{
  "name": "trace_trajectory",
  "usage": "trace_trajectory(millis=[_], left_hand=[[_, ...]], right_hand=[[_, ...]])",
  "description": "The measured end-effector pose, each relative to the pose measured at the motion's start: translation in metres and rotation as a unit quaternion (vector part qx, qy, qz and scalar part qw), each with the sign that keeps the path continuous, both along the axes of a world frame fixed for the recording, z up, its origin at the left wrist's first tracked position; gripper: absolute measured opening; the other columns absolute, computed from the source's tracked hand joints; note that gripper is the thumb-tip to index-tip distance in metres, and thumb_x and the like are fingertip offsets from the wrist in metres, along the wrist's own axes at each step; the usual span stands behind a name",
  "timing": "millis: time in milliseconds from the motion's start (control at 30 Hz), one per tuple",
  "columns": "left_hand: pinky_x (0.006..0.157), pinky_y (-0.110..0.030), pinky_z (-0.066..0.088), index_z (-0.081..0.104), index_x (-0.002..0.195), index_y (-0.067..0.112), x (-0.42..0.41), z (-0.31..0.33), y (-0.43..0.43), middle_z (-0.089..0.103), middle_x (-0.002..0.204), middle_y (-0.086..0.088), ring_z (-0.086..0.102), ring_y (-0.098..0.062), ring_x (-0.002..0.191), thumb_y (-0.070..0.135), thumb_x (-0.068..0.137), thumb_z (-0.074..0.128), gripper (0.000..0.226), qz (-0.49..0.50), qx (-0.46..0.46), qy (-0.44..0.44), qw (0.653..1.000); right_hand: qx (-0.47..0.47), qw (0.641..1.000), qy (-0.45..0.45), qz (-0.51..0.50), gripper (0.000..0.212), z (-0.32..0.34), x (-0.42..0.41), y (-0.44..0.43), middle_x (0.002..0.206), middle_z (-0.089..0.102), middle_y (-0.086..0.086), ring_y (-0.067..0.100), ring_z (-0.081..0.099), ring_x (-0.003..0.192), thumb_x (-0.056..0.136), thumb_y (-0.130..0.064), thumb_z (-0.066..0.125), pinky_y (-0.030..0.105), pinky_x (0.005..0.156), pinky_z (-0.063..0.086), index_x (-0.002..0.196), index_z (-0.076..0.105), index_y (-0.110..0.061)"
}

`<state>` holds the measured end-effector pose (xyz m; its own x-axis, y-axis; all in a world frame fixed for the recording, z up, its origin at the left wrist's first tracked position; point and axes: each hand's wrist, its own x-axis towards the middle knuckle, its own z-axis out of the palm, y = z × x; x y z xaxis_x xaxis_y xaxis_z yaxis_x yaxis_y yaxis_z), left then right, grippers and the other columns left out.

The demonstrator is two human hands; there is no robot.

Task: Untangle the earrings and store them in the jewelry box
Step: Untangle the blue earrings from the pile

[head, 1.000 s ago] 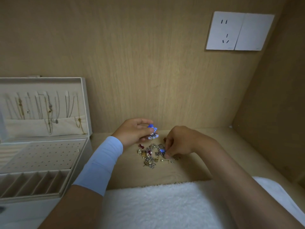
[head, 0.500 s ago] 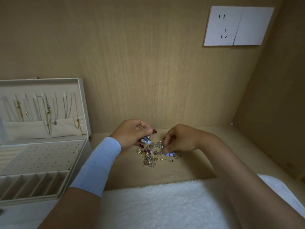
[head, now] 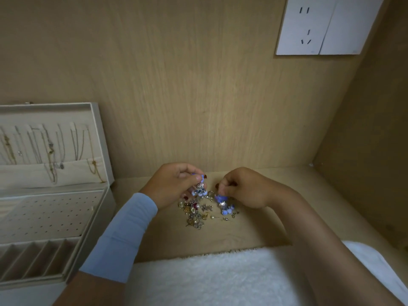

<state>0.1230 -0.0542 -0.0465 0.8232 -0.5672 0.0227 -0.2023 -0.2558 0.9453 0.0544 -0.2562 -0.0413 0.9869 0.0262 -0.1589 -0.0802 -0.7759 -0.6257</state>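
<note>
A tangled heap of small earrings, gold, silver, pearl and red, lies on the wooden shelf. My left hand pinches a blue-beaded dangle earring just above the heap's left side. My right hand pinches a matching blue-beaded earring that hangs down over the heap's right side. The two blue earrings hang apart. The open beige jewelry box stands at the left, with a perforated earring panel and slotted compartments in front.
Several necklaces hang inside the box's raised lid. A white fluffy cloth covers the near edge. A wooden back wall with a white socket plate rises behind, and a side wall closes the right.
Both hands have lifted a little off the heap. The blue earring under my right hand has come up from the shelf and now dangles from my fingers.
</note>
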Motion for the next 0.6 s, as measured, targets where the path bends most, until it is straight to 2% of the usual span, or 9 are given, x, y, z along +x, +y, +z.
trace_trajectory(millis=[67, 167, 267, 333, 400, 500, 600], left_hand=[[0.051, -0.019, 0.049, 0.071, 0.092, 0.012, -0.001, 0.003, 0.002, 0.075, 0.075, -0.001, 0.061, -0.007, 0.059, 0.007, 0.093, 0.063, 0.009, 0.000, -0.006, -0.003, 1.000], [0.054, -0.019, 0.050, 0.071, 0.091, 0.015, -0.002, 0.011, 0.004, 0.072, 0.068, 0.007, 0.062, -0.005, 0.059, 0.007, 0.092, 0.065, 0.010, -0.006, -0.014, -0.019, 1.000], [0.055, -0.019, 0.049, 0.071, 0.088, 0.017, -0.007, 0.020, 0.009, 0.069, 0.063, 0.007, 0.063, -0.007, 0.057, 0.006, 0.090, 0.067, 0.012, -0.013, -0.021, -0.030, 0.999], [0.055, -0.019, 0.048, 0.072, 0.085, 0.019, -0.010, 0.026, 0.017, 0.070, 0.067, 0.005, 0.063, -0.009, 0.059, 0.008, 0.089, 0.069, 0.012, -0.001, -0.043, -0.030, 0.999], [0.057, -0.017, 0.048, 0.072, 0.084, 0.021, -0.011, 0.032, 0.031, 0.071, 0.070, 0.005, 0.063, -0.007, 0.061, 0.010, 0.088, 0.070, 0.013, 0.024, -0.050, -0.036, 0.998], [0.063, -0.016, 0.050, 0.071, 0.084, 0.016, -0.008, 0.042, 0.059, 0.072, 0.073, 0.002, 0.062, -0.007, 0.061, 0.006, 0.088, 0.069, 0.011, 0.048, -0.029, -0.046, 0.997], [0.069, -0.024, 0.054, 0.070, 0.086, 0.012, -0.001, 0.046, 0.089, 0.072, 0.073, -0.001, 0.065, -0.011, 0.061, 0.004, 0.088, 0.069, 0.008, 0.055, 0.003, -0.033, 0.998]], right_hand=[[0.074, 0.997, -0.010, -0.025, 0.024, 0.008, -0.006, 0.000, 0.073, 0.066, -0.006, 0.008, 0.058, 0.065, 0.101, -0.016, 0.055, 0.020, 0.062, 0.044, 0.080, 0.064, -0.022], [0.227, 0.973, -0.013, -0.046, 0.022, 0.021, -0.015, 0.004, 0.071, 0.068, 0.002, 0.015, 0.062, 0.064, 0.106, -0.019, 0.046, 0.026, 0.051, 0.044, 0.087, 0.056, -0.015], [0.333, 0.940, -0.040, -0.064, 0.016, 0.031, -0.018, 0.014, 0.085, 0.072, 0.015, 0.020, 0.068, 0.067, 0.108, -0.020, 0.044, 0.029, 0.049, 0.045, 0.096, 0.052, -0.012], [0.352, 0.931, -0.058, -0.076, 0.012, 0.036, -0.015, 0.025, 0.096, 0.072, 0.021, 0.024, 0.068, 0.071, 0.107, -0.019, 0.046, 0.028, 0.048, 0.044, 0.097, 0.052, -0.013], [0.337, 0.935, -0.066, -0.087, 0.007, 0.040, -0.011, 0.037, 0.098, 0.073, 0.024, 0.028, 0.067, 0.071, 0.104, -0.016, 0.049, 0.026, 0.046, 0.042, 0.099, 0.052, -0.015], [0.328, 0.939, -0.064, -0.081, 0.010, 0.043, -0.002, 0.059, 0.086, 0.075, 0.012, 0.022, 0.064, 0.059, 0.105, -0.013, 0.048, 0.022, 0.042, 0.037, 0.111, 0.055, -0.013], [0.302, 0.950, -0.043, -0.074, 0.021, 0.040, 0.012, 0.085, 0.083, 0.072, 0.005, 0.014, 0.058, 0.055, 0.104, -0.009, 0.046, 0.020, 0.045, 0.038, 0.119, 0.060, -0.010]])
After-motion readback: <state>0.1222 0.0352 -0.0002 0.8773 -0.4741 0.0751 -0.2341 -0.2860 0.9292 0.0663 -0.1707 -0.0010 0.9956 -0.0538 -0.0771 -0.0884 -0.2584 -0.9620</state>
